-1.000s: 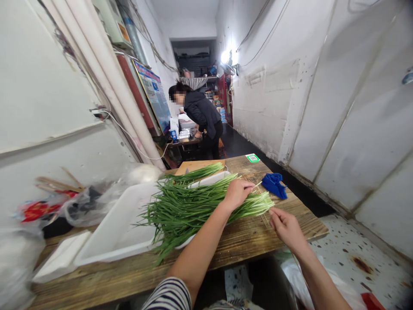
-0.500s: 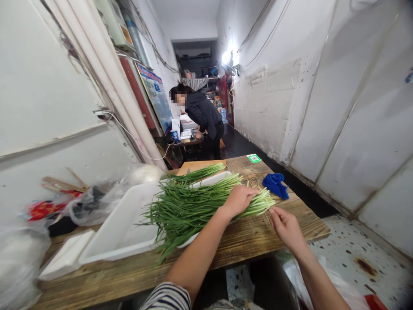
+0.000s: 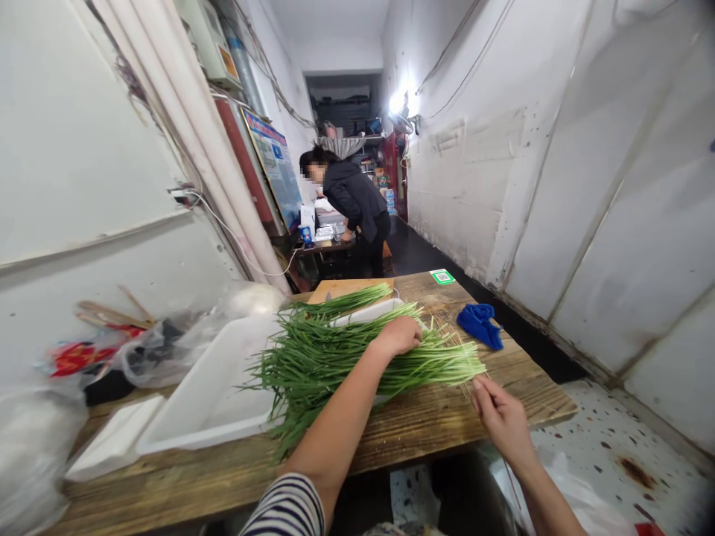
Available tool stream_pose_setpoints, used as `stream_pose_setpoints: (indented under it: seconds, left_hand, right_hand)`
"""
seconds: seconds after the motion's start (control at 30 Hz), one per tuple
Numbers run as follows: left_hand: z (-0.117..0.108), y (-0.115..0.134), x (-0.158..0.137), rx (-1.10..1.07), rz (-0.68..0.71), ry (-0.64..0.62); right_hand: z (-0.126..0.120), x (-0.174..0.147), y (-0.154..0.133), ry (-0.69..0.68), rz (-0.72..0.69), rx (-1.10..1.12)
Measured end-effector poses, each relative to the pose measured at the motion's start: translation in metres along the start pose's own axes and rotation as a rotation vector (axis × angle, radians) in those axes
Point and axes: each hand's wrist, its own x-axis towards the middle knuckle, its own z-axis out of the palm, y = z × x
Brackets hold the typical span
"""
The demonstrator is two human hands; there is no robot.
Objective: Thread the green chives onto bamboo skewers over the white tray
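A large bunch of garlic chives (image 3: 335, 350) lies across the wooden table, pale stem ends to the right and green leaves to the left. My left hand (image 3: 398, 336) is on top of the stalks, its fingers curled down into them. Just right of the stem ends, my right hand (image 3: 503, 413) is closed in a pinch. A thin straw-like strand (image 3: 509, 476) trails below that hand. More brown strands (image 3: 447, 327) lie under and behind the stems. Behind the big bunch sits a smaller bunch of chives (image 3: 357, 296).
A white plastic tray (image 3: 206, 387) stands left of the chives, beside a folded white cloth or paper stack (image 3: 117, 439) and plastic bags (image 3: 33, 439). A blue cloth (image 3: 480, 325) lies at the right. Farther back, another person (image 3: 357, 197) bends over a small table.
My left hand has moved left from the stem ends onto the stalks. The pale ends now lie uncovered. My right hand has shifted slightly down and right, still pinched.
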Motion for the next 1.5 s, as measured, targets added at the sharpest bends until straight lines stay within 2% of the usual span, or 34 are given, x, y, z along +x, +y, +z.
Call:
stream_pose_setpoints:
  seconds: [0.13, 0.33, 0.53, 0.67, 0.87, 1.07, 1.17, 1.3, 1.4, 1.5]
  left_hand:
    - [-0.003, -0.001, 0.0, 0.035, 0.079, -0.037]
    - [-0.004, -0.003, -0.004, 0.065, 0.083, 0.104]
    - [0.0, -0.017, -0.002, -0.06, 0.072, 0.14]
    - [0.002, -0.019, 0.0, -0.123, 0.046, 0.101]
    - [-0.006, -0.018, -0.004, 0.006, 0.041, -0.063]
    - [-0.009, -0.018, -0.007, 0.006, 0.078, -0.094]
    - [-0.006, -0.018, -0.005, -0.016, 0.093, -0.009]
    - [-0.002, -0.016, -0.001, -0.228, 0.078, 0.164]
    - [0.003, -0.008, 0.002, -0.394, 0.063, 0.204]
    - [0.008, 0.006, 0.003, -0.454, 0.055, 0.243]
  right_hand:
    - [0.0, 0.003, -0.005, 0.011, 0.01, -0.001]
    - [-0.003, 0.003, -0.005, -0.016, -0.006, -0.027]
    - [-0.004, 0.007, -0.006, -0.029, -0.016, -0.043]
    - [-0.006, 0.009, -0.006, -0.039, -0.009, -0.028]
    - [-0.008, 0.009, -0.008, -0.072, -0.035, -0.07]
    - [-0.008, 0.01, -0.013, -0.087, -0.024, -0.043]
    - [-0.008, 0.01, -0.012, -0.077, -0.005, -0.037]
    - [-0.008, 0.013, -0.013, -0.085, -0.026, -0.052]
    - [-0.01, 0.016, -0.019, -0.1, -0.041, -0.072]
    - [-0.011, 0.02, -0.025, -0.116, -0.034, -0.083]
